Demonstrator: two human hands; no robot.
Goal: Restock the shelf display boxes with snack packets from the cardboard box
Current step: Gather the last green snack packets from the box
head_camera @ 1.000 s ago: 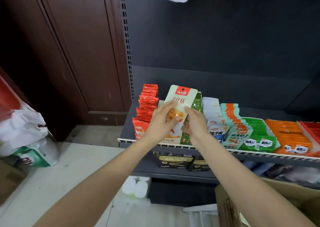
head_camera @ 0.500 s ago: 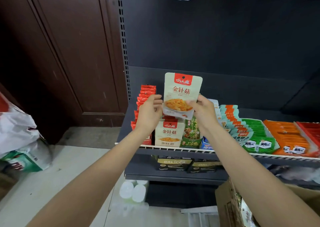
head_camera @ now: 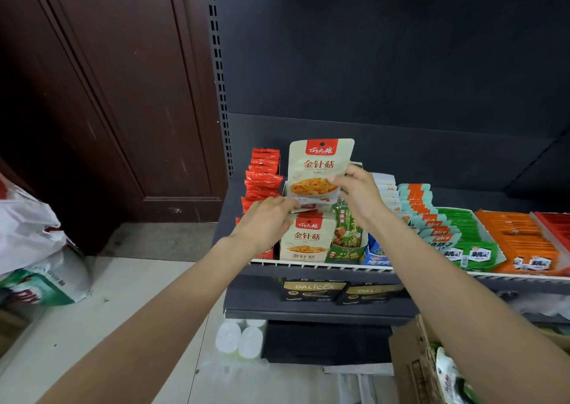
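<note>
Both hands pinch the cream snack packet (head_camera: pixel 319 169) — left hand (head_camera: pixel 267 218) low, right hand (head_camera: pixel 357 191) at its side — above the display box (head_camera: pixel 308 243).

The cream snack packet (head_camera: pixel 319 169) raised above the shelf carries a red badge at its top with white brush-style characters, too stylised to read with certainty, and under it the red characters 金针菇; a line of small print below that is too fine to read. The cream display box (head_camera: pixel 307 239) beneath it shows the same red badge and 金针菇 on its front. On the lower shelf, the two black boxes (head_camera: pixel 311 289) bear the gold word DALICCA. The green, blue and orange packs further right have printed labels that are too small or blurred to read.
</note>
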